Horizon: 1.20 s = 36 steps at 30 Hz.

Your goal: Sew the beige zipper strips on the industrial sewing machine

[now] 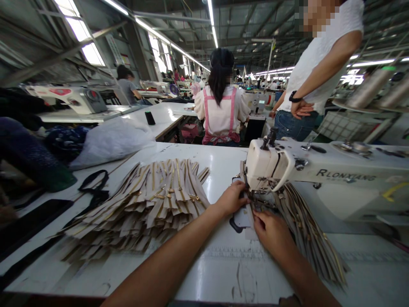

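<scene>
A beige zipper strip (251, 216) runs under the head of a white sewing machine (319, 164). Beside the needle area, my left hand (235, 198) has its fingers bent and pressed together on the strip's left edge. My right hand (271, 228) pinches the strip closer to me, thumb and fingers closed. The fingertips of both hands are partly hidden. To the left lies a large pile of beige zippers (172, 200) with gold teeth and metal pulls. More zippers (315, 232) hang in a bundle right of my right hand, below the machine arm.
A white worktable (207, 281) carries a printed ruler scale. Black straps (96, 187), a dark flat tray (35, 221) and a white plastic bag (111, 138) lie left. A black thread cone (149, 118) stands farther back. One person (222, 102) sits ahead; another (319, 72) stands right.
</scene>
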Each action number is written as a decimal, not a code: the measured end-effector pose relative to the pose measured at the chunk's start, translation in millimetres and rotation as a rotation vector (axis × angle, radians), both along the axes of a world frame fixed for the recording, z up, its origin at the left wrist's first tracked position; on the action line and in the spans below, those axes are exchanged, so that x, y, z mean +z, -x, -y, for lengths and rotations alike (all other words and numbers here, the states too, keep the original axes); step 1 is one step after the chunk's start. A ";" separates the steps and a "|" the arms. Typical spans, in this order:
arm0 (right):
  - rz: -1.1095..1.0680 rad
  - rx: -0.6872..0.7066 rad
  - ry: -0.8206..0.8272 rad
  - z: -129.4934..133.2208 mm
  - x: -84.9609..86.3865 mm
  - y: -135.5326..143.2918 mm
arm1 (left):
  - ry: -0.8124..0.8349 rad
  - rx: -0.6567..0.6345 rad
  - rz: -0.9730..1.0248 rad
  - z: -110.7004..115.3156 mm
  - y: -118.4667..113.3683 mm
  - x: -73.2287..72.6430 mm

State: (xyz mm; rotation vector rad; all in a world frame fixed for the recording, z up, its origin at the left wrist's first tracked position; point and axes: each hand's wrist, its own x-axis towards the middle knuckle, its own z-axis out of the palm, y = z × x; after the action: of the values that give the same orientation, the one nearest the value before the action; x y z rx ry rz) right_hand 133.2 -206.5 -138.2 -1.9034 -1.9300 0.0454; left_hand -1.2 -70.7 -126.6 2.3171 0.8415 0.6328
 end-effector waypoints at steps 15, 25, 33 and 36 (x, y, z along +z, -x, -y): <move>-0.193 0.023 -0.036 7.9 6.8 -7.1 | -0.317 -0.372 -0.230 37.7 14.7 31.1; -0.217 0.103 -0.028 12.2 6.5 -9.6 | -0.290 -0.406 -0.183 36.4 21.0 22.3; -0.203 0.083 -0.032 13.3 9.0 -9.3 | -0.303 -0.370 -0.208 45.2 25.0 24.9; -0.145 0.054 -0.044 13.4 10.4 -8.4 | -0.326 -0.363 -0.209 49.5 26.3 24.3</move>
State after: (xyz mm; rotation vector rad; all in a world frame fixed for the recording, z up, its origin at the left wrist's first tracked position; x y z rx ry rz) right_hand 141.7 -219.9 -127.9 -1.7688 -1.8692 0.1515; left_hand -27.5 -120.2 -102.3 2.7768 0.4042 0.3946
